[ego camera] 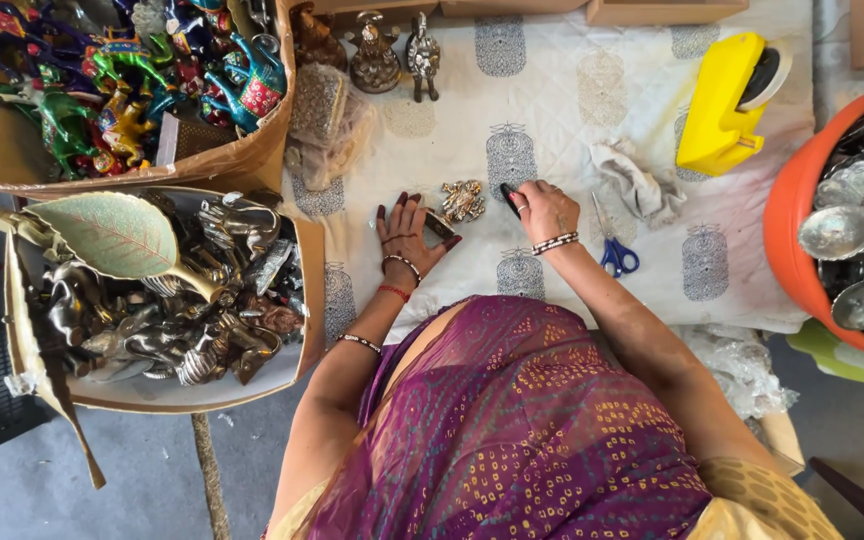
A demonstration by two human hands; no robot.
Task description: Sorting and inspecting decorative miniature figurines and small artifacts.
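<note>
The person leans over a white cloth with grey block-printed motifs, and between the two hands lies a small, ornate silver-and-gold metal figurine, flat on the cloth. The left hand rests palm down just beside it, fingers spread, pinning a small dark flat piece under the fingertips rather than gripping it. The right hand is curled round a short black tool, tip aimed at the figurine; how tightly it is pinched I cannot tell from here

Blue-handled scissors and a crumpled grey rag lie near the right wrist, with a yellow plastic tape dispenser beyond. A cardboard box of silvery metal animal figures sits at the left elbow

To my eye, the figurine is loose and could skid on the soft cloth if the tool pushes sideways, and a sweeping forearm might catch the scissors
</note>
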